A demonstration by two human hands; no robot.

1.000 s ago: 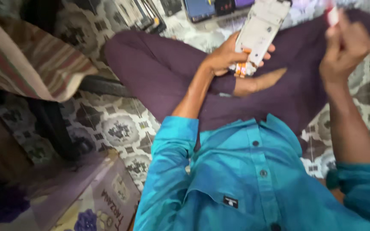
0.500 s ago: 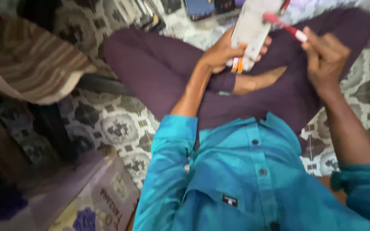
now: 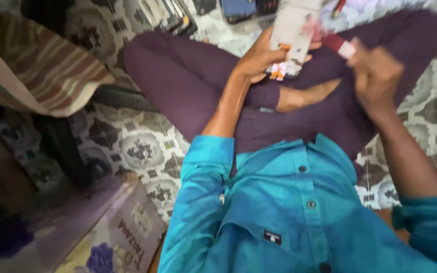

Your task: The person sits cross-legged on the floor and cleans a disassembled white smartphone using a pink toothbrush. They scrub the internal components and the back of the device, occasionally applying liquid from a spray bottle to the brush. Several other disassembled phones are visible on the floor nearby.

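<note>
I sit cross-legged on a patterned floor, in dark purple trousers and a teal shirt. My left hand (image 3: 259,55) grips a flat white device (image 3: 294,30) with small orange parts at its lower end, held above my lap. My right hand (image 3: 378,76) is closed around a slim red tool with a white end (image 3: 341,45), its tip close to the right of the device. The picture is blurred by motion.
Dark flat objects (image 3: 244,7) and several thin items (image 3: 165,15) lie on the floor beyond my knees. A striped cloth (image 3: 36,65) hangs at the left. A printed cardboard box (image 3: 122,242) stands at the lower left.
My right hand has come down and leftwards with the red tool, from raised at the right to beside the device. The left hand has kept hold of the device.
</note>
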